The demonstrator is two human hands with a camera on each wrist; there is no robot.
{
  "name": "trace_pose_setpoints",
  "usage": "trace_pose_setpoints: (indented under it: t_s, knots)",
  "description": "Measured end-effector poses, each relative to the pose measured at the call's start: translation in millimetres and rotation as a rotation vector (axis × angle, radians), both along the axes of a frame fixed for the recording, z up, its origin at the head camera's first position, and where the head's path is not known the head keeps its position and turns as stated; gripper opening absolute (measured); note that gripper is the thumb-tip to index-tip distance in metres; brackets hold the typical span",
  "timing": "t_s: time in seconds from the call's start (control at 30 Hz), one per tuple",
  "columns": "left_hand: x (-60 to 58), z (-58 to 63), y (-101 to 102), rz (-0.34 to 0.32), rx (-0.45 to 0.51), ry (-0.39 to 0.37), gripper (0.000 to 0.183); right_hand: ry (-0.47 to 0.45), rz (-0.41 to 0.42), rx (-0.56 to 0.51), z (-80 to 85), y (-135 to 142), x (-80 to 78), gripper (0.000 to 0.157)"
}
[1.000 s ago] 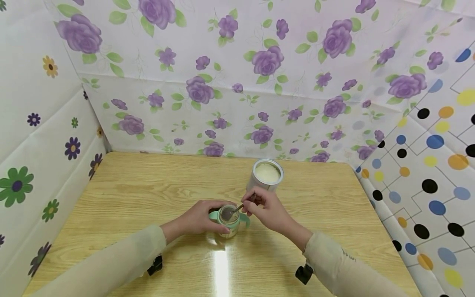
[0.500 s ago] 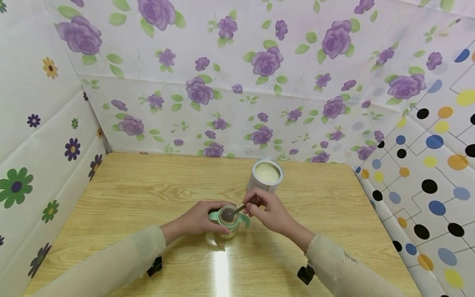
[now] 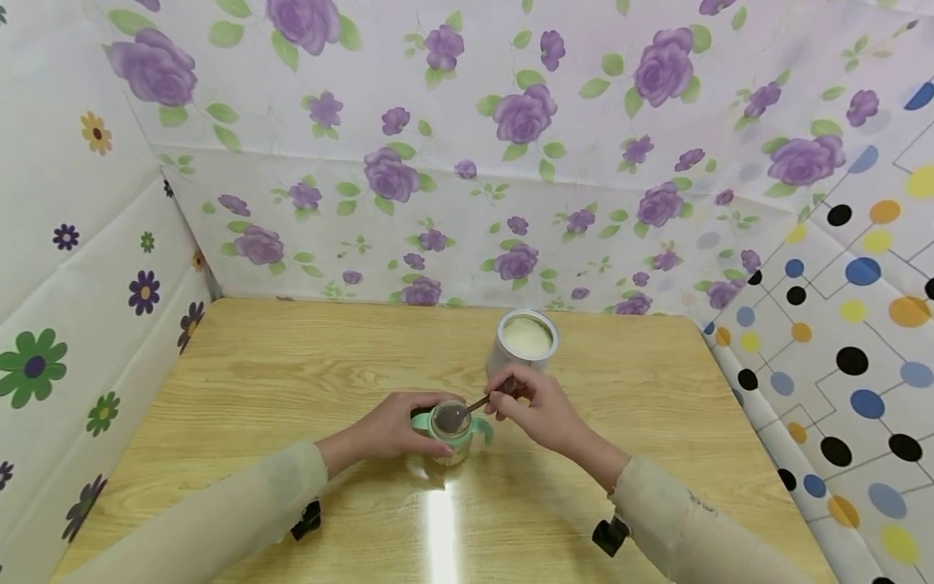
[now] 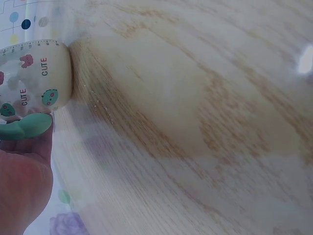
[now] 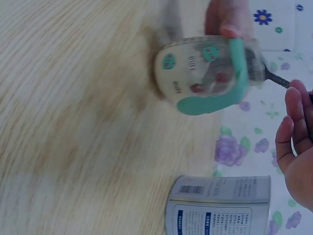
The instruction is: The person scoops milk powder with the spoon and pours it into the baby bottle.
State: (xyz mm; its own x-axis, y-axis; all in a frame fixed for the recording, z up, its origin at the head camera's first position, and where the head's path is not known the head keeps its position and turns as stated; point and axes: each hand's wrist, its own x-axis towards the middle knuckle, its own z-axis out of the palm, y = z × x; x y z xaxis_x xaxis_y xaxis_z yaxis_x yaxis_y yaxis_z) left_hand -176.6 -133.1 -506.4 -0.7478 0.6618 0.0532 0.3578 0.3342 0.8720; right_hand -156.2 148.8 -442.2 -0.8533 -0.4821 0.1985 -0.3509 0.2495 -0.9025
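Note:
A clear baby bottle [image 3: 458, 456] with mint-green side handles stands uncapped on the table, gripped by my left hand [image 3: 401, 427] around its left side. Printed "CUTE" figures show on the bottle [image 4: 36, 81] in the left wrist view. My right hand [image 3: 543, 412] pinches a dark-handled metal spoon [image 3: 477, 404] from the right. The spoon's bowl lies at the bottle's mouth, and its handle slants up to my fingers. Through the wall of the bottle [image 5: 188, 78], in the right wrist view, pale contents show low down. The spoon's handle end is partly hidden by my right hand.
Just behind my right hand stands an open silvery tin [image 3: 500, 361], filled with pale yellow powder [image 3: 527, 337]. The wooden table [image 3: 292, 349] meets patterned cloth walls at the back and both sides. Glare lies on its front part.
My right hand has shifted slightly to the right, and the spoon has turned in the bottle's mouth. My left hand and the bottle stay in place.

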Motion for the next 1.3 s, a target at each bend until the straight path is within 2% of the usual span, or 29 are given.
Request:
trace_pose_setpoints:
  t_s: [0.13,0.27,0.47,0.57,0.7,0.87,1.03,1.17,1.3]
  knots:
    - [-0.2,2.2,-1,0.003,-0.009,-0.047,0.069,-0.120,-0.014,-0.125,8.1,4,-0.8,0.014]
    - [-0.4,4.5,-1,0.013,-0.023,-0.062,0.064,-0.227,-0.057,-0.234,10.3,10,-3.9,0.020]
    - [-0.9,4.3,0,0.011,-0.023,-0.064,0.068,-0.367,-0.103,-0.399,13.7,28,-13.0,0.016]
    - [-0.4,3.7,1,0.006,-0.007,-0.071,0.075,-0.406,-0.135,-0.488,18.0,41,-20.6,0.017]
    - [0.5,3.4,1,0.006,0.004,-0.075,0.075,-0.403,-0.221,-0.547,23.2,61,-34.0,0.018]
    - [1.3,3.5,1,0.004,-0.007,-0.075,0.075,-0.401,-0.340,-0.550,18.6,85,-50.8,0.016]
    - [1.4,3.2,1,0.007,-0.020,-0.101,0.076,-0.400,-0.402,-0.504,3.0,99,-65.1,0.021]
    - [0.2,3.8,0,0.003,-0.028,-0.102,0.077,-0.384,-0.425,-0.414,-10.6,99,-74.8,0.024]
    - [-1.6,5.9,-1,-0.003,-0.043,-0.095,0.076,-0.334,-0.434,-0.269,-18.7,95,-81.1,0.034]
